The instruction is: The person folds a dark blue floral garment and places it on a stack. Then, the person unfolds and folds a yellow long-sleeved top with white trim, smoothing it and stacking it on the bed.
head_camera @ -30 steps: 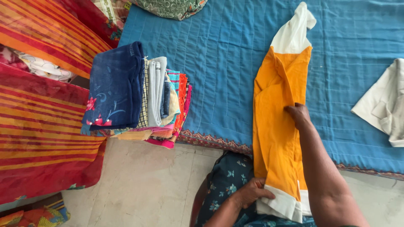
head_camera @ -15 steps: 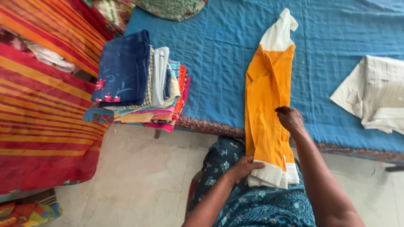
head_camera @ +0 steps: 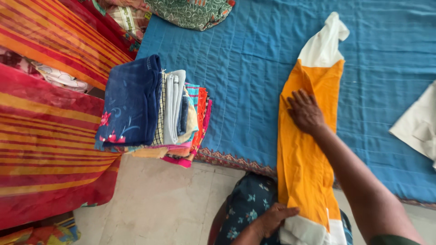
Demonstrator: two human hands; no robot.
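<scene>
Pressing flat: right hand (head_camera: 305, 111) on orange cloth (head_camera: 305, 168); left hand (head_camera: 272, 218) pinching white hem, fingertips hidden.

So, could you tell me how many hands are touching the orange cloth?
2: the right hand lies flat mid-length on the orange cloth; the left hand grips its near white end.

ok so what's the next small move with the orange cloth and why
Probably slide the right hand up the orange cloth toward its white end. That hand lies flat on the upper part of the strip, the left hand pins the near white hem, and the far white end is bunched and tapered on the blue quilt, so smoothing it likely comes before any fold.
</scene>
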